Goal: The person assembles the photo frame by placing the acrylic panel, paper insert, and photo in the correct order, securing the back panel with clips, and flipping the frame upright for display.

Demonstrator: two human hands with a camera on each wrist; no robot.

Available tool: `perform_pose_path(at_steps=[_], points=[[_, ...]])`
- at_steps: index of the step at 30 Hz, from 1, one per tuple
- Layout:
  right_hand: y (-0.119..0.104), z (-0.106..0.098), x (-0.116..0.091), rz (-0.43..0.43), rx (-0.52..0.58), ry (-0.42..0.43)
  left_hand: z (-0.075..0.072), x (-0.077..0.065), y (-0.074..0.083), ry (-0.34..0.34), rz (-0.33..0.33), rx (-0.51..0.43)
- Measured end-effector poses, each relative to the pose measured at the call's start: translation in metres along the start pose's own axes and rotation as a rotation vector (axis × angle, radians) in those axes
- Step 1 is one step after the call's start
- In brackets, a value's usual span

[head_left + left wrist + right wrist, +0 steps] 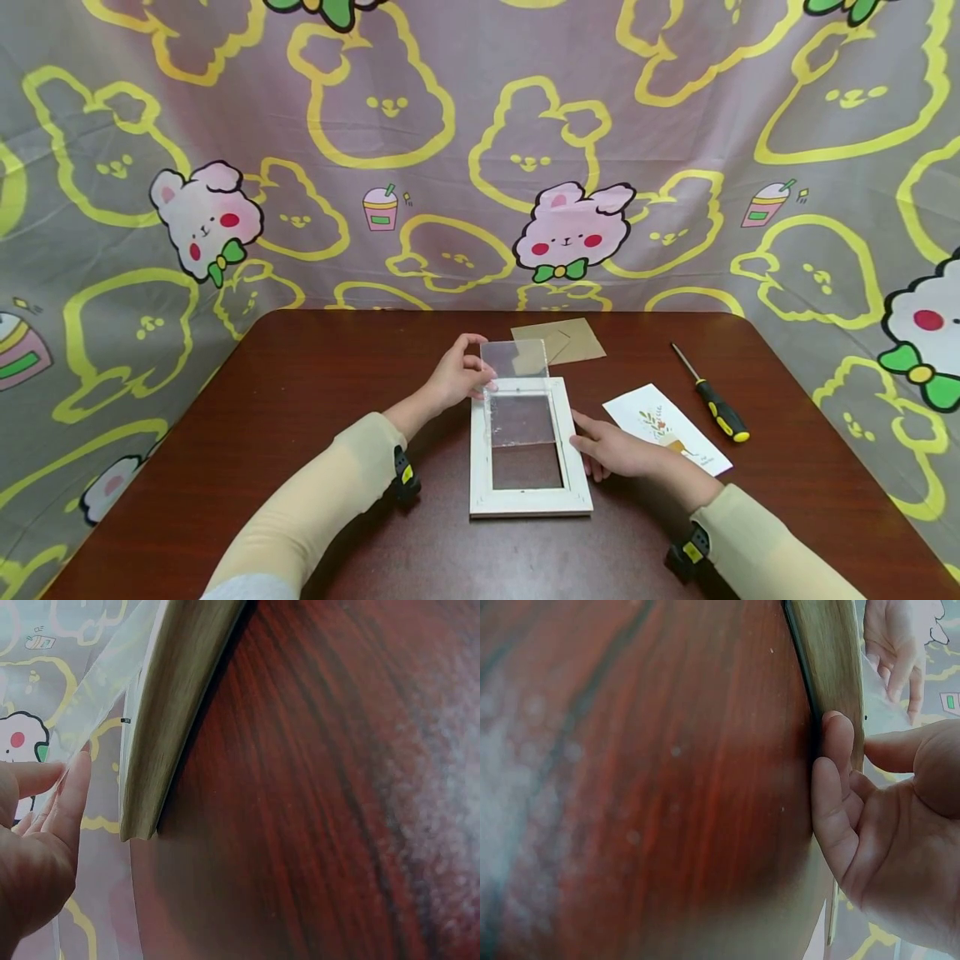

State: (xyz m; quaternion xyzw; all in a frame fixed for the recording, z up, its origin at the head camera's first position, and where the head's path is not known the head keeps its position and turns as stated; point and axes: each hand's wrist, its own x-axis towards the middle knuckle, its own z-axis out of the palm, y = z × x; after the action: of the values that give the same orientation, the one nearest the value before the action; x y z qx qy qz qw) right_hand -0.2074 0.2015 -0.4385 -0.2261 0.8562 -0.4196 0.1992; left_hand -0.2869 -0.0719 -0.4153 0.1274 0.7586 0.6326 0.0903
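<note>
A white picture frame lies on the table in the head view, its middle opening showing the table beneath. My left hand pinches the left edge of a clear sheet between thumb and fingers. The sheet slants over the frame, its near end across the opening and its far end past the frame's far edge. In the left wrist view the sheet stands at an angle to the frame's wooden side. At the frame's right side, my right hand holds it, thumb on top and fingers against the outer edge.
A brown backing board lies behind the frame. To the right are a white printed card, partly under the right forearm, and a black-and-yellow screwdriver. A patterned cloth hangs around the dark red table.
</note>
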Motion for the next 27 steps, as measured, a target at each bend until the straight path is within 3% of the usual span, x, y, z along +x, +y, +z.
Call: perform_pose_path(at_steps=[17,27], points=[[-0.0013,-0.0016,0.0002,0.015,-0.003,0.002,0.0034,-0.001,-0.0015,-0.048,-0.021,0.029],[-0.0008,-0.0013,0.0004,-0.003,-0.001,0.001,0.0032,-0.0046,-0.0024,-0.116,0.048,0.062]])
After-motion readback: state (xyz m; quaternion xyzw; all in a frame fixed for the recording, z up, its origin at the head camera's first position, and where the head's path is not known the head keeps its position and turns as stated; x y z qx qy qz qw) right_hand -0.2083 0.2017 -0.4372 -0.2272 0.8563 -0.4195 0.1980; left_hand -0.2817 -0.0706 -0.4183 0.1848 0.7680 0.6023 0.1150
